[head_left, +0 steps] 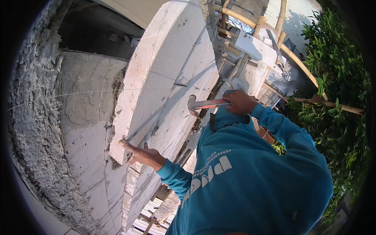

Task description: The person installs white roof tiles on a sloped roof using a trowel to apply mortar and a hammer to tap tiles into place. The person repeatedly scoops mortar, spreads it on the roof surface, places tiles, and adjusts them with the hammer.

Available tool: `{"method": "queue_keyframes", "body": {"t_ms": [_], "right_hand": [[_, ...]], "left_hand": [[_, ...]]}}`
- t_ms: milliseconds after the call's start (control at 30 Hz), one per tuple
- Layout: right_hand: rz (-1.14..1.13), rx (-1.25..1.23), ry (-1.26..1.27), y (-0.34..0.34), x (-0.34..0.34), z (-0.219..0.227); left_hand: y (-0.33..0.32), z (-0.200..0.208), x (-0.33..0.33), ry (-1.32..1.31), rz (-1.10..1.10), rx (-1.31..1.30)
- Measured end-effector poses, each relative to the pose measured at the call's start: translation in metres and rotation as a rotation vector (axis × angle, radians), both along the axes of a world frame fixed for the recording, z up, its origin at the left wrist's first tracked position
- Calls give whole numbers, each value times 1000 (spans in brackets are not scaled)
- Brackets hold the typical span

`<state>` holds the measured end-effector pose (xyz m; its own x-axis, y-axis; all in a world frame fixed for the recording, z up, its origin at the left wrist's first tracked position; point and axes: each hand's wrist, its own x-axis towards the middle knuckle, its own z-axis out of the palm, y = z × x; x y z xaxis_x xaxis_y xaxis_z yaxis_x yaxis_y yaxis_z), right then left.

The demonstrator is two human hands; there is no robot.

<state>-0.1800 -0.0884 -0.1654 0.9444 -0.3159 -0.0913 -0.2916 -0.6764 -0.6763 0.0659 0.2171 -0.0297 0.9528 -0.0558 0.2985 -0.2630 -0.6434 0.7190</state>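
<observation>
My right hand (239,102) is wrapped round the red handle of a claw hammer (207,103). Its metal head points left and sits just off the wall face. At the near end of a long white lightweight block (147,66), my left hand (144,155) touches the block's corner with fingers stretched out and thumb apart. That block lies along the top of a wall of similar white blocks (166,117), with dark joints between them. A thin string (90,91) runs across the wall top and over the block.
A rough mortar-covered column edge (33,129) curves along the left beside a grey plastered surface (88,86). Bamboo scaffold poles (299,64) stand at upper right, with a loose white slab (256,49) among them. Leafy green bushes (333,55) fill the right side.
</observation>
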Motion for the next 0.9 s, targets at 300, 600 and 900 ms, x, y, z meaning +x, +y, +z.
{"method": "queue_keyframes", "body": {"t_ms": [300,600,900], "right_hand": [[-627,514,-151,33,-13,12],[-715,1442,-580,85,75,43],[-626,1044,-493,96,104,31]], "left_hand": [[1,48,-22,101,-242,333],[-46,24,-2,1101,-50,-1069],[-59,19,0,815,-252,-833]]}}
